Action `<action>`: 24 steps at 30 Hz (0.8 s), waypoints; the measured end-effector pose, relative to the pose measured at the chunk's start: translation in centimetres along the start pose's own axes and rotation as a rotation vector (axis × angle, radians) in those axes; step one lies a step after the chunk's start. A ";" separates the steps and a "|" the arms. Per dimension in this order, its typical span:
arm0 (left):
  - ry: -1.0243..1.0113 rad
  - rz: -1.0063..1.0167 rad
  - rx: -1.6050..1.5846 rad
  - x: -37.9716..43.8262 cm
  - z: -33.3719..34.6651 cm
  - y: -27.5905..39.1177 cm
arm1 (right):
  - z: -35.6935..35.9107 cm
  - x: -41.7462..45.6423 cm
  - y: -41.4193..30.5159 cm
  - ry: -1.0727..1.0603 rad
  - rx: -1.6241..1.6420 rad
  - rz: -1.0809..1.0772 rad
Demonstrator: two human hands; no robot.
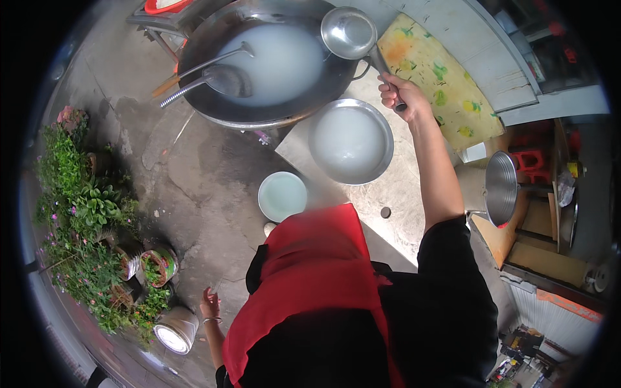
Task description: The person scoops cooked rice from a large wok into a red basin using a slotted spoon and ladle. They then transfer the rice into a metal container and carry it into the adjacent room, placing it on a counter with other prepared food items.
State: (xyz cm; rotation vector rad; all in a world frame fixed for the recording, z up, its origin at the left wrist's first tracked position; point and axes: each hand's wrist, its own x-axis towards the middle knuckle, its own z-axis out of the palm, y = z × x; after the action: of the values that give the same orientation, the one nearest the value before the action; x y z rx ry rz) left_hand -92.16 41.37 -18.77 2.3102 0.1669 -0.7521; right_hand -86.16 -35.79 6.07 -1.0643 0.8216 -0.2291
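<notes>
My right hand (402, 97) grips the handle of a metal ladle (348, 33), whose bowl is over the right rim of a large wok (194, 92). Cloudy whitish liquid (286, 63) lies in the wok. A skimmer (225, 80) and a wooden-handled utensil (213, 61) rest in the wok, their handles over its left rim. Below the ladle, a metal basin (388, 145) of similar cloudy liquid stands on a pale worktop (407, 179). My left hand (210, 305) hangs low at my left side, apart from these things, fingers loosely curled, with nothing seen in it.
A bucket (282, 196) of pale liquid stands below and left of the basin. A metal bucket (500, 189) stands at the right beside shelving. Potted plants (99, 208) and a white bucket (177, 330) line the left. A patterned yellow cloth or board (449, 92) lies behind my right hand.
</notes>
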 end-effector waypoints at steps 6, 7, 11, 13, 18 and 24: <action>-0.114 -0.184 0.064 -9.5 8.0 -7.3 | 3.9 13.5 1.4 0.016 -0.481 -0.133; -0.144 -0.243 0.101 -11.1 9.1 -7.1 | 3.9 15.9 1.9 0.034 -0.607 -0.133; -0.170 -0.426 0.051 -15.9 12.2 -5.1 | 4.4 21.9 4.3 0.213 -1.106 -0.311; -0.156 -0.480 0.007 -17.1 12.9 -3.9 | 4.1 24.6 7.7 0.349 -1.264 -0.491; -0.110 -0.515 -0.077 -17.0 13.2 -2.7 | 6.7 21.8 13.1 0.112 -0.500 0.031; -0.114 -0.374 0.011 -12.6 11.6 -3.9 | 6.0 19.3 13.9 -0.163 1.212 0.660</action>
State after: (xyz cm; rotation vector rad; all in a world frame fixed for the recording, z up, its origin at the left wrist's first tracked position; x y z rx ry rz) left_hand -109.16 37.80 -20.81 2.2657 0.5544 -1.0687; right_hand -71.64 -35.20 -13.70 0.3344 0.6626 -0.0417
